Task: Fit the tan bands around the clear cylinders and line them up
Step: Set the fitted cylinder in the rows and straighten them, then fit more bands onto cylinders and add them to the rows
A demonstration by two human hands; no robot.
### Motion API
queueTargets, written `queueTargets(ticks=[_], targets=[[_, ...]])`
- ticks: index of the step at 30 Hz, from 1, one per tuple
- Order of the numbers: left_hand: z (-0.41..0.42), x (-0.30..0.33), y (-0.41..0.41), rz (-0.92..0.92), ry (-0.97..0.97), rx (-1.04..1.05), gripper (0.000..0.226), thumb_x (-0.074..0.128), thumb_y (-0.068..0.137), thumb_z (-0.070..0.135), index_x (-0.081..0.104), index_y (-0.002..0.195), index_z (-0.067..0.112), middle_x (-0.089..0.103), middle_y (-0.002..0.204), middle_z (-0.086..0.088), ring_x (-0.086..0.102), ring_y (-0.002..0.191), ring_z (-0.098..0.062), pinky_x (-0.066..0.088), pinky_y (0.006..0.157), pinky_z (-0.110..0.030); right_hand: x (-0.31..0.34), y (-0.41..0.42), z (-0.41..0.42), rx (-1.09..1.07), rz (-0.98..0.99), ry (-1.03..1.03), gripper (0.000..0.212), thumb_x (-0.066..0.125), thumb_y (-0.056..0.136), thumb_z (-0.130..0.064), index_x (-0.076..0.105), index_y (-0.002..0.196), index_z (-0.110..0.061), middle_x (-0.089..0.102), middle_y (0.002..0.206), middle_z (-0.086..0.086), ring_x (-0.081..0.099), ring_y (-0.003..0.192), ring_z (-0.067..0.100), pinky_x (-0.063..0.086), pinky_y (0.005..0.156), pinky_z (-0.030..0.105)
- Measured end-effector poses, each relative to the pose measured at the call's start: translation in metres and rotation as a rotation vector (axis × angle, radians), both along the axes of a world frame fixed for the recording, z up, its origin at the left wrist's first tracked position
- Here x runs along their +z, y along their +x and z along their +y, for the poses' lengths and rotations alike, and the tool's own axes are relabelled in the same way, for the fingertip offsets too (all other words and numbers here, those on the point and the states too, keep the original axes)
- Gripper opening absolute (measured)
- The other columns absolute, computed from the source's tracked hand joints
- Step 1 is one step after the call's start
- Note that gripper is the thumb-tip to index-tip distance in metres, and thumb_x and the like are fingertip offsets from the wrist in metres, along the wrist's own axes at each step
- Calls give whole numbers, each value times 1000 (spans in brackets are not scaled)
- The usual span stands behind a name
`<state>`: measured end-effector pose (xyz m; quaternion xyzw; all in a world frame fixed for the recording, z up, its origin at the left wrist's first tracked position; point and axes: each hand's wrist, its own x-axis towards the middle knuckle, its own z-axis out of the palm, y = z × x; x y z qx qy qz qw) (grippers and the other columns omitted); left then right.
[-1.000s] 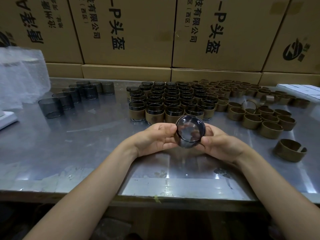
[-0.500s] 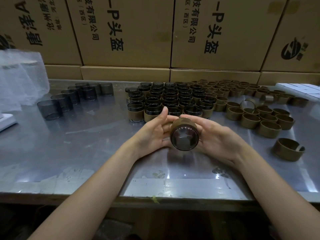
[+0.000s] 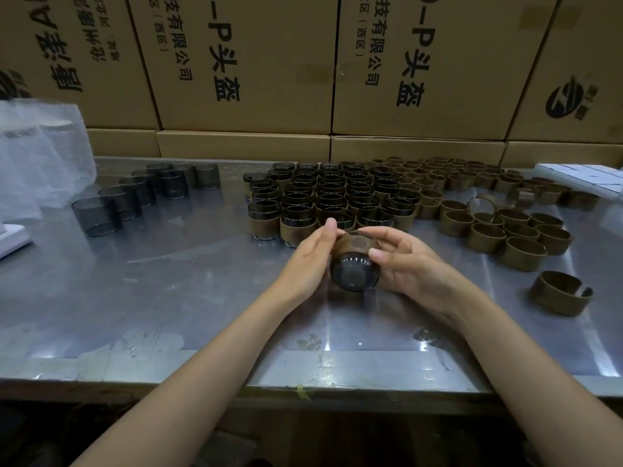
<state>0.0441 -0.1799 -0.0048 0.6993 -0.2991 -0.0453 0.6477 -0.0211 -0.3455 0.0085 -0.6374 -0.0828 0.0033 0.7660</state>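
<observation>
Between both hands I hold a clear smoky cylinder (image 3: 354,273) tipped on its side, its base facing me, with a tan band (image 3: 357,244) wrapped round its far half. My left hand (image 3: 308,261) presses its left side with straight fingers. My right hand (image 3: 404,264) curls round its right side, thumb on the band's edge. Just beyond stand several banded cylinders (image 3: 332,200) in rows. Bare cylinders (image 3: 131,200) line up at the left. Loose tan bands (image 3: 499,224) lie at the right.
The work lies on a steel table (image 3: 168,291) whose front edge is near me. Cardboard boxes (image 3: 242,62) wall off the back. A bubble-wrap bag (image 3: 37,156) sits far left, a white tray (image 3: 583,178) far right. One band (image 3: 559,293) lies apart at the right.
The cylinder has tipped from facing me to lying flatter, showing the band on top, and has moved slightly forward towards the rows. My left fingers have straightened along it.
</observation>
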Motion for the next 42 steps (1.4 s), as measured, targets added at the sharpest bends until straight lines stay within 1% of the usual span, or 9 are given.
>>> queueTargets(ticks=[5, 8, 10, 14, 19, 25, 29, 38, 42], targets=[[5, 0, 9, 11, -57, 96, 40, 26, 103, 37, 62, 100, 20, 63, 99, 6, 59, 90, -4, 44, 70, -5, 4, -3, -12, -577, -122, -275, 12, 72, 76, -34, 67, 71, -25, 63, 79, -2, 60, 77, 16, 51, 62, 28], [9, -1, 13, -22, -18, 179, 36, 29, 104, 35, 62, 98, 20, 62, 99, 8, 58, 93, -6, 44, 74, -8, 2, -3, -22, -797, -227, -390, 18, 65, 88, -31, 62, 72, -25, 56, 79, 9, 54, 76, 21, 51, 70, 41], [10, -2, 14, -68, 32, 220, 33, 32, 104, 31, 61, 99, 18, 60, 98, 9, 56, 99, -9, 45, 87, -20, 0, 1, -23, -865, -252, -463, 16, 62, 91, -29, 61, 75, -24, 56, 78, 8, 53, 76, 18, 50, 72, 38], [11, -6, 17, -99, 129, 256, 27, 36, 103, 26, 61, 99, 18, 61, 107, 2, 56, 107, -12, 43, 98, -29, -9, 11, -20, -849, -294, -801, 13, 60, 92, -28, 58, 80, -23, 53, 76, -10, 47, 81, 11, 39, 67, 22], [17, -4, 18, -198, 191, 399, 13, 50, 97, 22, 62, 102, 20, 57, 111, 0, 54, 104, -12, 37, 82, -9, -14, 15, -28, -917, -284, -942, 12, 55, 94, -34, 59, 92, -22, 54, 99, -7, 38, 117, 21, 30, 86, 28], [28, -6, 26, -447, 459, 646, 52, 63, 90, 28, 44, 139, 24, 22, 152, -8, 15, 143, -29, 22, 116, -46, -22, 16, -37, -939, -110, -1106, 24, 71, 84, -35, 62, 104, -24, 41, 129, 2, 28, 123, 27, 25, 93, 27], [25, -5, 36, -490, 728, 630, 62, 61, 91, 37, 32, 146, 34, 2, 160, -2, -6, 145, -40, 7, 113, -62, -22, 24, -39, -953, -112, -1122, 27, 63, 91, -29, 61, 115, -17, 41, 134, 6, 35, 126, 29, 35, 100, 36], [16, -6, 55, -518, 859, 564, 55, 57, 94, 38, 35, 144, 34, 18, 158, -4, -1, 145, -40, 12, 112, -63, -22, 39, -36, -958, -124, -1415, 67, 65, 78, -60, 49, 124, -14, 39, 139, 10, 38, 128, 31, 46, 91, 42], [15, -6, 60, -522, 843, 546, 51, 59, 93, 36, 41, 140, 32, 23, 156, -5, 1, 144, -40, 22, 111, -58, -23, 51, -35, -975, -191, -1474, 69, 65, 77, -61, 48, 122, -11, 45, 132, 11, 38, 125, 31, 47, 89, 40]])
